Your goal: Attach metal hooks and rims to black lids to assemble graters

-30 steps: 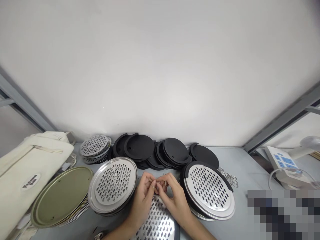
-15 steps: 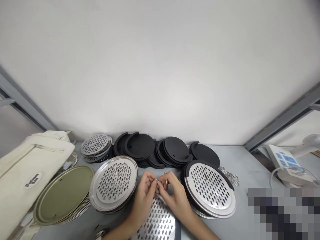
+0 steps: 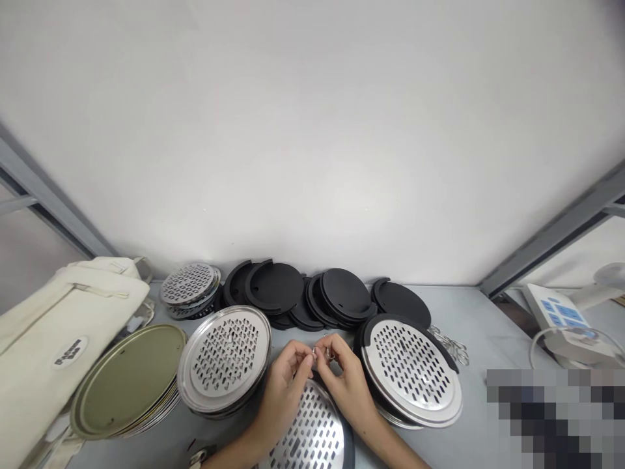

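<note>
pinched a tiny shiny thing (image 3: 314,352) in the fingers (image 3: 307,359) of the left hand (image 3: 283,384) and right hand (image 3: 346,381), near round black plates (image 3: 344,293) along the counter's (image 3: 476,326) back edge.

hands (image 3: 287,383): 2 | large perforated tops (image 3: 225,356): 3 | olive-topped stack (image 3: 129,381): 1 | cream bag (image 3: 73,312): 1

Oval label (image 3: 71,352) on cream bag (image 3: 41,312), lettering too blurred

1. The left hand (image 3: 286,381) and right hand (image 3: 344,374) pinch a small metal piece (image 3: 314,352) above a perforated disc (image 3: 312,433).
2. Black discs (image 3: 346,293) line the back of the counter (image 3: 473,326).
3. A cream bag (image 3: 92,319) lies beside olive-topped discs (image 3: 129,381).
4. Wire loops (image 3: 454,348) lie near the right.
</note>
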Demonstrator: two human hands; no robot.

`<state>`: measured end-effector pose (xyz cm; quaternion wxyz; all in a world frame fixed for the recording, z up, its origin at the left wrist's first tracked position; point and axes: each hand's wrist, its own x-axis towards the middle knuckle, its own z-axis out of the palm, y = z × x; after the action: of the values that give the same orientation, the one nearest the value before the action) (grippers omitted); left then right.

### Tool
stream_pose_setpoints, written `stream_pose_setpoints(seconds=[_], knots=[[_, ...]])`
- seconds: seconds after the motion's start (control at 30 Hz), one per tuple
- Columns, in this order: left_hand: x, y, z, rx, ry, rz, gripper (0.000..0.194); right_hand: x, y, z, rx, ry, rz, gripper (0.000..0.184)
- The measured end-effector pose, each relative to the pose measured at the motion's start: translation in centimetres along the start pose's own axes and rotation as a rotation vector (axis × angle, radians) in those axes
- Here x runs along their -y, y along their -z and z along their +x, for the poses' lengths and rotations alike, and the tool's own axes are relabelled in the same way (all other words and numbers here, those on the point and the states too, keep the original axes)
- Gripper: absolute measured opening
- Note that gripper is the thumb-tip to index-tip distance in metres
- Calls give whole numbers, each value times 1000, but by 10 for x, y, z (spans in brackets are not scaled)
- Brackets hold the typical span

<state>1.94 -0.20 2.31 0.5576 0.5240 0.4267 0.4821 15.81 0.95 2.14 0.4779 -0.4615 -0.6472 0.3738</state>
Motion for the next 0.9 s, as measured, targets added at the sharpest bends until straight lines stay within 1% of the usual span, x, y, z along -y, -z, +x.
stream_pose_setpoints(seconds=[0.53,0.9], knots=[[1,0,2,-10,28,-19,20,-1,0,0,20,-11,28,12],[-3,-1,2,-21,42,-49,21,1,-1,0,31,-59,72,16]])
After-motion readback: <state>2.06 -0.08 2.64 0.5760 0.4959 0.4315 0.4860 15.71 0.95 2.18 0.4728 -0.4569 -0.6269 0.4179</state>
